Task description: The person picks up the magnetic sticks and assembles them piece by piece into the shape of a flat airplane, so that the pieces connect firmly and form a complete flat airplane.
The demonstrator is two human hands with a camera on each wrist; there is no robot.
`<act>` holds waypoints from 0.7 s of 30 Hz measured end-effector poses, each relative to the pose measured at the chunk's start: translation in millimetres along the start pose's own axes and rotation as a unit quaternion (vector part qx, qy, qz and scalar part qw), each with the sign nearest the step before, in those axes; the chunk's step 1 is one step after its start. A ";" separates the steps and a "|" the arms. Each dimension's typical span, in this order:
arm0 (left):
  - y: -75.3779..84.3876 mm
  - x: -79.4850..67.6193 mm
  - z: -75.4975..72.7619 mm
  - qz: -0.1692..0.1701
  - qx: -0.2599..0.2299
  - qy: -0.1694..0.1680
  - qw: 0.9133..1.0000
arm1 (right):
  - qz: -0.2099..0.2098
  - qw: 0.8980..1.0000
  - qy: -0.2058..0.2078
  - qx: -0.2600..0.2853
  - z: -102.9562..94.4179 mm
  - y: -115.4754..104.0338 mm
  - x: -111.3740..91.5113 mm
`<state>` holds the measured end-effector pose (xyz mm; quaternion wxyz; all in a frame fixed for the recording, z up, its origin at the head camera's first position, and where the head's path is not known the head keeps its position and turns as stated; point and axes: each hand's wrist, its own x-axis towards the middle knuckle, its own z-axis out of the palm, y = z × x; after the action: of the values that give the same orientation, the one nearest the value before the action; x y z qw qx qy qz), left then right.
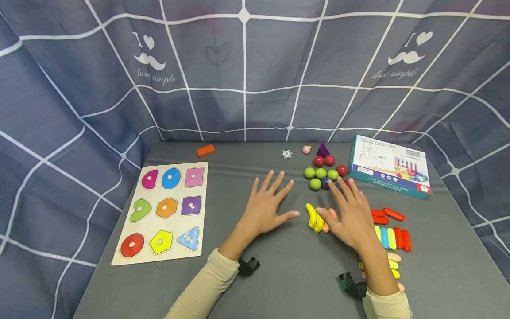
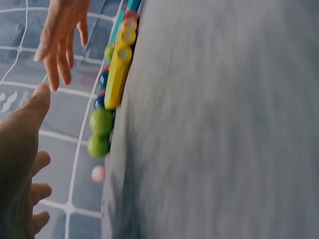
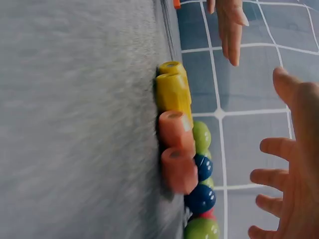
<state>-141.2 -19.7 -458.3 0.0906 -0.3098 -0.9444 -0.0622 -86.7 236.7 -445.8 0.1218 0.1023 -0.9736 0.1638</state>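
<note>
My left hand is held over the middle of the table with its fingers spread and nothing in it. To its right, my right hand is also spread and holds nothing. Between them lie yellow tube-like pieces, slightly curved in the head view. Beside these are peach pieces, round-ended with a hole, partly hidden by the right hand in the head view. Just beyond the right fingertips sit green balls, red balls and dark blue balls. Both wrist views show the hands raised above the table.
A shape puzzle board lies at the left, an orange block behind it. At the back are a patterned chip, a small pink figure and a purple pyramid. A box and red pieces lie right.
</note>
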 end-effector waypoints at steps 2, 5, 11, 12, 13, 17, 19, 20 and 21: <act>7.3 3.2 1.5 0.027 -0.020 -0.010 0.999 | 0.010 1.000 0.006 0.009 -1.1 3.3 -7.7; 17.7 9.5 3.1 0.078 -0.059 -0.027 0.995 | 0.028 0.999 0.015 0.022 -1.1 7.6 -17.9; 30.9 21.5 5.6 0.152 -0.097 -0.072 0.981 | 0.055 0.998 -0.016 0.025 2.1 10.2 -28.4; 32.5 23.0 6.1 0.158 -0.098 -0.079 0.979 | 0.058 0.998 -0.022 0.022 3.0 10.4 -29.4; 33.9 24.3 6.7 0.163 -0.097 -0.084 0.978 | 0.059 0.998 -0.027 0.020 3.7 10.5 -30.0; 37.3 27.7 9.3 0.171 -0.076 -0.077 0.979 | 0.067 0.997 -0.032 0.012 6.0 11.0 -31.1; 38.1 28.8 10.5 0.168 -0.064 -0.064 0.982 | 0.076 0.997 -0.031 0.011 6.0 10.8 -31.1; 38.1 29.3 11.1 0.166 -0.060 -0.057 0.983 | 0.082 0.996 -0.030 0.010 5.9 10.7 -31.3; 38.1 29.5 11.2 0.164 -0.056 -0.052 0.984 | 0.091 0.995 -0.032 0.011 5.3 10.5 -31.3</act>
<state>-143.3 29.6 -460.7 0.0329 -0.4678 -0.8793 -0.0835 -60.5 249.5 -462.2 0.0743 0.0198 -0.9804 0.1812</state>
